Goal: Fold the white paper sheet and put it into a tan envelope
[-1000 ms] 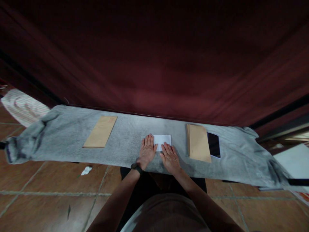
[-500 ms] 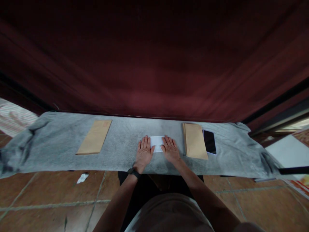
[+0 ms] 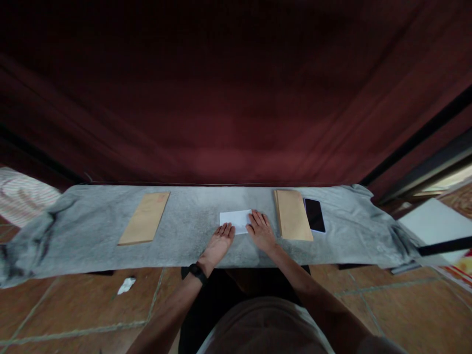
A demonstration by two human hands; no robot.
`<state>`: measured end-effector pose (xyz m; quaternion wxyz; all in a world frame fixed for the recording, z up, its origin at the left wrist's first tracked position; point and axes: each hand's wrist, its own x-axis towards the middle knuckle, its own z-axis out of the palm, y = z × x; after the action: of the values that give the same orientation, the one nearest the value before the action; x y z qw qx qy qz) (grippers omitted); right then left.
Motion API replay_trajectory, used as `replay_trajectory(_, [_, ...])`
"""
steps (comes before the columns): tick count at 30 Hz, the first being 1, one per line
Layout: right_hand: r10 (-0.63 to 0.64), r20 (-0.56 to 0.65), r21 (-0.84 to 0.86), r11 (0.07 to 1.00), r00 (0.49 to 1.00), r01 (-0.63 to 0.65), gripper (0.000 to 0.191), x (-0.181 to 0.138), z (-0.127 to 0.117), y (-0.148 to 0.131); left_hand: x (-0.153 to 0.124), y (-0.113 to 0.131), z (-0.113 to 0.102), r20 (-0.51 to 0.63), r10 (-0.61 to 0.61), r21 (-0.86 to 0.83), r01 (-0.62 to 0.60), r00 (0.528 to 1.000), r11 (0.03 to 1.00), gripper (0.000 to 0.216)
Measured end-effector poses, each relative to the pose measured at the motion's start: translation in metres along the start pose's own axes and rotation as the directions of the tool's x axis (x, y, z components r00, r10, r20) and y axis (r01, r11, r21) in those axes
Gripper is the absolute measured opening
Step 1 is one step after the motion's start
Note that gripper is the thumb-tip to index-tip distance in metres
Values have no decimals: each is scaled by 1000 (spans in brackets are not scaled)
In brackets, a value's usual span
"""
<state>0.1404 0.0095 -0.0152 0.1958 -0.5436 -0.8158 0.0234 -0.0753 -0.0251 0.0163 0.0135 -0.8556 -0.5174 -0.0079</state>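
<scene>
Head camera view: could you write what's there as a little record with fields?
Left hand: palm down, fingers over the near-left corner of the white paper
Right hand: palm down, over the paper's right end
Surface: grey cloth
Left side: brown envelope
Right side: brown envelope stack, then phone
Left wrist: dark band

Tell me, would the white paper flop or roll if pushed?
The white paper looks thin, so it's probably light and bendy. It lies flat, so it would likely slide rather than roll. The right hand at its edge might hold it back.
</scene>
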Motion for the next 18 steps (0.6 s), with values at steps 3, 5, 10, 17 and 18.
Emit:
replay_trajectory(3, [-125, 21, 121, 985, 992, 122, 45, -4, -10, 3, 3, 1, -12, -34, -15, -68, 13, 999, 998, 45])
replay_trajectory(5, [-154, 22, 240, 960, 988, 144, 35, -5, -18, 6, 3, 0, -24, -82, -30, -120, 20, 996, 993, 38])
replay_trajectory(10, [25, -4, 603, 797, 1000, -18, 26, 12, -50, 15, 6, -15, -58, -244, -232, -471, 94, 942, 877, 24])
replay_trajectory(17, [276, 48, 685, 690, 960, -233, 32, 49, -58, 17, 23, -24, -49, 67, -666, -991, 128, 743, 43, 38])
replay_trajectory(18, [313, 69, 631, 721, 947, -285, 30, 50, -53, 17, 25, -21, -41, 126, -682, -988, 154, 720, -19, 40])
